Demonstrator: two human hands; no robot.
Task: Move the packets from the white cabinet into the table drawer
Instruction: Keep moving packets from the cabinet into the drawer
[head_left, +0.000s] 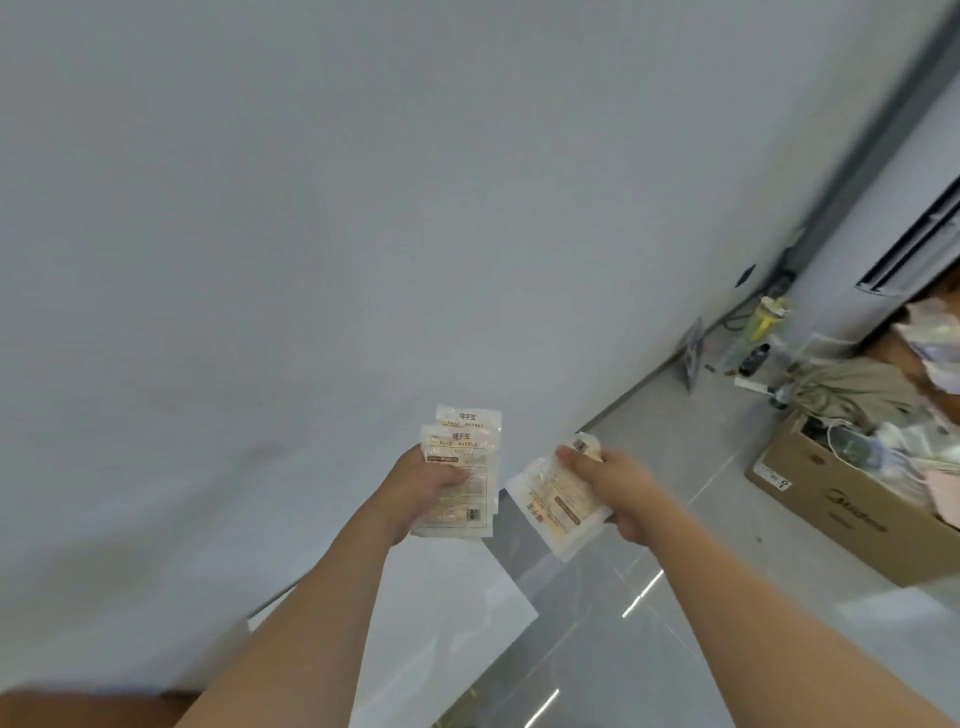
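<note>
Grey tiled floor (675, 597); white wall (260, 208); cardboard box (831, 499), contents blurred.

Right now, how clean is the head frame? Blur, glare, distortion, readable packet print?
Head view: wide-angle and strongly tilted, the wall-floor edge runs diagonally. Soft overall; packets in the left hand show large characters, fine print illegible. Packets in the right hand are blurrier. Bright streak reflections on the glossy floor. Cardboard box at the right edge is smeared.
</note>
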